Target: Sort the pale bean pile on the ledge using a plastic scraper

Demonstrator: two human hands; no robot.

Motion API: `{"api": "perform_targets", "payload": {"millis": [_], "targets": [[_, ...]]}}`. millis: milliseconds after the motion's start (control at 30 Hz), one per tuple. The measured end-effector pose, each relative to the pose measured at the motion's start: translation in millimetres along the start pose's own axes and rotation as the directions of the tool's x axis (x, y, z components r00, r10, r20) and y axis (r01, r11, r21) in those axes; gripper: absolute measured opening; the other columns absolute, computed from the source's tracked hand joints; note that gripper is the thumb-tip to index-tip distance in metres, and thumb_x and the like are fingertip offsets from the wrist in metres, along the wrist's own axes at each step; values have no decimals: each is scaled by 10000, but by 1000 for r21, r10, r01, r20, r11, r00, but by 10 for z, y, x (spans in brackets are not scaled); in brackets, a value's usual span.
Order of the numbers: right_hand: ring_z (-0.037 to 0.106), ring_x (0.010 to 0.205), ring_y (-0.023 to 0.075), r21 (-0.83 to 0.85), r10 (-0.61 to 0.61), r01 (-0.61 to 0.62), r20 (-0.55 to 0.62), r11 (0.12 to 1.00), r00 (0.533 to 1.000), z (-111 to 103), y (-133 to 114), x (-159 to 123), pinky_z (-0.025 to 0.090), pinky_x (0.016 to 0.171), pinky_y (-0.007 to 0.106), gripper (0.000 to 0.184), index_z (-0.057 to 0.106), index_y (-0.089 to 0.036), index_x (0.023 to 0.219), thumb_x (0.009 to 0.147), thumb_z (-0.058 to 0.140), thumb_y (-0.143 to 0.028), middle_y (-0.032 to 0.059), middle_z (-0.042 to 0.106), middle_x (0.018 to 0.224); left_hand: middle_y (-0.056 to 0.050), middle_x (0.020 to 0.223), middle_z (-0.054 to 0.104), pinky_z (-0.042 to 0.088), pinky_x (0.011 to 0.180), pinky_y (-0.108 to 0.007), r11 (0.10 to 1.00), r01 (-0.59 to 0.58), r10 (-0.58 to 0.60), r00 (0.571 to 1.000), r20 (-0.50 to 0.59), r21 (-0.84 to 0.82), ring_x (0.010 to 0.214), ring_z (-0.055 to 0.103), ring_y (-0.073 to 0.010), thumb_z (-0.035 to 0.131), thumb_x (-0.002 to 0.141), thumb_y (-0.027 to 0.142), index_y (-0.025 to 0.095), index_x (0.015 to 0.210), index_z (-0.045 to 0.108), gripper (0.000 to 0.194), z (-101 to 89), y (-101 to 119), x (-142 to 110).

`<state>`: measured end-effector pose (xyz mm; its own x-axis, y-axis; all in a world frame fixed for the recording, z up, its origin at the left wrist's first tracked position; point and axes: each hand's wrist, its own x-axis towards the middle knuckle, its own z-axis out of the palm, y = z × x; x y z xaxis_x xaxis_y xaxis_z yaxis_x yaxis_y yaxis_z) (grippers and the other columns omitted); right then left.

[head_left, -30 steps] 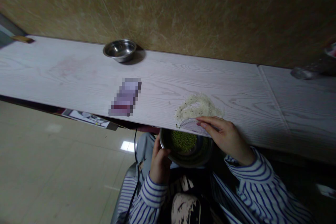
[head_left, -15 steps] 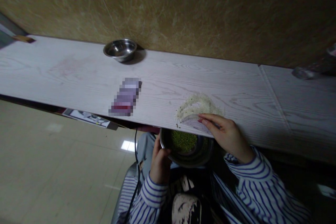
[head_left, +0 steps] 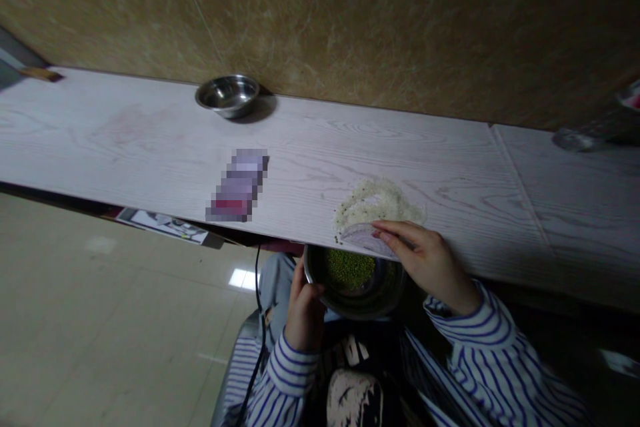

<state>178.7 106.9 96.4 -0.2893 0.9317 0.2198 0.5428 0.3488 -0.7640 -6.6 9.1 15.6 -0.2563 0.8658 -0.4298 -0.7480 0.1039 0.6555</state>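
Observation:
My left hand (head_left: 306,313) grips the left rim of a metal bowl (head_left: 360,310), held just under the table's front edge. Green mung beans (head_left: 350,268) lie inside it, mostly toward the left. In a pinch between thumb and fingers, my right hand (head_left: 433,260) has a clear half-round protractor (head_left: 357,237) at the table edge above the bowl. Its curved edge meets the near side of a spread pile of white rice (head_left: 395,203). A few dark green beans are scattered among the grains, mainly at the pile's left.
An empty-looking steel bowl (head_left: 227,97) stands by the wall on the white wood-grain table (head_left: 310,147). A blurred-out phone-shaped object (head_left: 239,185) lies left of the rice. At far right is a clear plastic bottle (head_left: 575,140). A dark cable (head_left: 259,287) hangs at my left.
My right hand and the protractor have shifted slightly left and toward the table's front edge. My left hand and the bowl look unchanged.

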Motion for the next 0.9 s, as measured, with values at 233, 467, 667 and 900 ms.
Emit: {"api": "perform_targets", "payload": {"millis": [233,467,667,900], "targets": [[770,954,225,-3,51,-51,-63,999,997,0,110,-22,623,844,363,259,794,-216,1115,954,596,-259,76,818,1053,-68,1266,727,472,1000,-464,1000,10,-10,1000,0,-3,1241,586,-354,687,677,209,276,1259,718,587,-14,16,0],[771,957,226,18,44,-42,-68,999,997,37,66,5,624,850,367,252,799,-224,1107,953,603,-257,72,819,1059,-69,1275,726,475,1017,-472,1000,9,-9,1000,-6,6,1252,589,-359,695,663,204,275,1260,715,602,-4,26,-1],[770,938,220,-6,11,-11,-30,1000,999,84,20,34,618,806,349,253,799,-216,1108,953,600,-229,72,820,1051,-61,1239,742,462,1045,-479,1000,18,-18,1000,7,-9,1228,611,-344,695,678,191,277,1248,725,577,16,75,-24],[767,930,217,-8,0,0,-17,1000,1000,145,-7,70,613,830,364,271,797,-225,1118,955,581,-219,67,819,1036,-54,1274,733,445,1063,-492,1000,26,-26,1000,11,-12,1271,584,-354,692,688,192,287,1233,726,554,24,79,-23]]}}
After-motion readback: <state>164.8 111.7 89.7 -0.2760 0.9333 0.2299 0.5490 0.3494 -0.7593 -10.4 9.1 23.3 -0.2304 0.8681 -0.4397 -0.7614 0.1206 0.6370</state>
